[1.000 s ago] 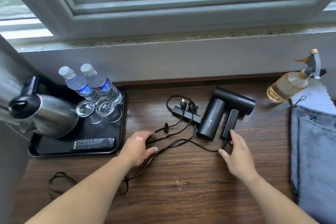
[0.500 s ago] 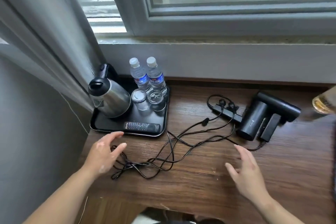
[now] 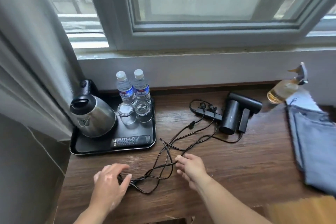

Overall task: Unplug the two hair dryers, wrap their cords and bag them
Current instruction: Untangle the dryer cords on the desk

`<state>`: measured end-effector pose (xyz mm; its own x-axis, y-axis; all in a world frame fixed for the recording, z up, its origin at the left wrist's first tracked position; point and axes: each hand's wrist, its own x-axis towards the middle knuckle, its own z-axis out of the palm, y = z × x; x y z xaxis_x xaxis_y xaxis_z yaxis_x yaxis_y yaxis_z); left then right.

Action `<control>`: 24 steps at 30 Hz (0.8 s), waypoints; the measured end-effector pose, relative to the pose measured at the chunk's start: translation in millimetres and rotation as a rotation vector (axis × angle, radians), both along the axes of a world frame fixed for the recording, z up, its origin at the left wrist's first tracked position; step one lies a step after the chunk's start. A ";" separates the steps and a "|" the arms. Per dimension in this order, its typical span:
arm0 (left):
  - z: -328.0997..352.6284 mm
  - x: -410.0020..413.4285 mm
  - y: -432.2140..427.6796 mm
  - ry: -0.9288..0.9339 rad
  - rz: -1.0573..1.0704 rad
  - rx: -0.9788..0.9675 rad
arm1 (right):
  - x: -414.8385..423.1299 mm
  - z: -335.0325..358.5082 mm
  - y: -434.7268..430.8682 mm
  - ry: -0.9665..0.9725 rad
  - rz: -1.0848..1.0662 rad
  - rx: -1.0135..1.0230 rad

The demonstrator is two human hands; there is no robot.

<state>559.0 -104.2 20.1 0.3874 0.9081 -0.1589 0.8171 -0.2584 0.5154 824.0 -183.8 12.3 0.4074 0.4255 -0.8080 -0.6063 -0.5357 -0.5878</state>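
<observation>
The 2 black hair dryers (image 3: 230,117) lie together near the table's (image 3: 236,169) back edge, plugs in the power strip (image 3: 209,114). Their cords (image 3: 168,149) trail toward the front edge, where the left hand (image 3: 109,182) curls its fingers around them; the right hand (image 3: 190,167), fingers loosely apart, reaches beside them

Two matte black hair dryers (image 3: 230,120) lie close together near the desk's back edge, right of centre. A thick cylindrical body points toward the front edge, a barrel lies crosswise behind it, and a slim flat handle sits alongside; where one dryer ends and the other begins is hard to tell. Their thin black cords (image 3: 191,125) are plugged into a black power strip (image 3: 209,115) just left of the dryers and trail in loose, crossing loops toward the front-left corner. A blue-grey fabric bag (image 3: 312,142) lies flat along the right edge.
</observation>
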 end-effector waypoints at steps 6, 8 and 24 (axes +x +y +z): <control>15.7 22.3 -0.5 -0.273 -0.137 -0.135 | -19.1 29.5 -17.3 -0.056 -0.007 0.058; 29.9 36.2 -4.7 -0.328 -0.265 -0.198 | -28.1 46.2 -28.1 -0.106 0.030 0.146; 68.0 63.6 -3.1 -0.374 -0.318 -0.508 | 5.6 34.1 -17.1 -0.090 -0.102 -0.038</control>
